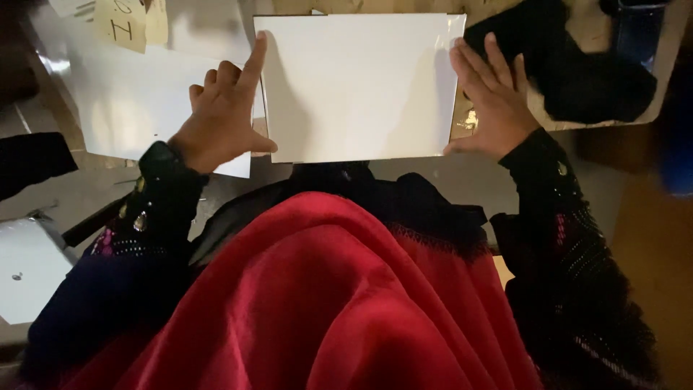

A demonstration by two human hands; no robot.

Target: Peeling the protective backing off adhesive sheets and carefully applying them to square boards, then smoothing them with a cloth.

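Observation:
A white rectangular sheet of card lies flat in front of me. My left hand rests at its left edge, index finger stretched up along the edge and thumb at the lower left corner, the other fingers curled. My right hand lies flat with fingers spread against the sheet's right edge, thumb at the lower right corner. Both arms wear dark embroidered sleeves. A red cloth covers my lap below the sheet.
More white sheets lie to the left, with tan paper pieces above them. A black cloth sits at the upper right. A white board with a small hole lies at the lower left.

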